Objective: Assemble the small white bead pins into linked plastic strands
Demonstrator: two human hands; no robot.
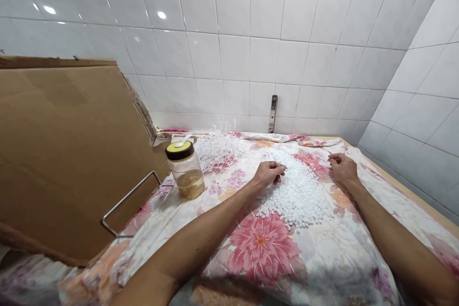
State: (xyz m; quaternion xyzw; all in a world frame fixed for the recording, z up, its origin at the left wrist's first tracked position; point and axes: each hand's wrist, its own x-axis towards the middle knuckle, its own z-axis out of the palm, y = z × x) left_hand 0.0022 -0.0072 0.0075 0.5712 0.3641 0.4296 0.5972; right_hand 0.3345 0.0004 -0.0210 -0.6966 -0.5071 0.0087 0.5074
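Note:
A spread-out heap of small white bead-like pieces (294, 196) lies on the floral cloth (263, 244). Over the heap's left side is my left hand (268, 173), thumb and forefinger pinched together; whatever is between them is too small to make out. To the right of the heap, above the cloth, my right hand (343, 168) is also closed in a pinch. Its fingertips point left, and I cannot make out what they hold. Beyond my left hand lies a loose tangle of thin white stick-like pieces (218, 150).
Left of the tangle stands a clear jar (190, 184) with a black and yellow lid and amber liquid inside. A large cardboard sheet (68, 153) and a bent metal wire frame (129, 203) occupy the left. A metal strip (273, 114) leans on the tiled wall (265, 19).

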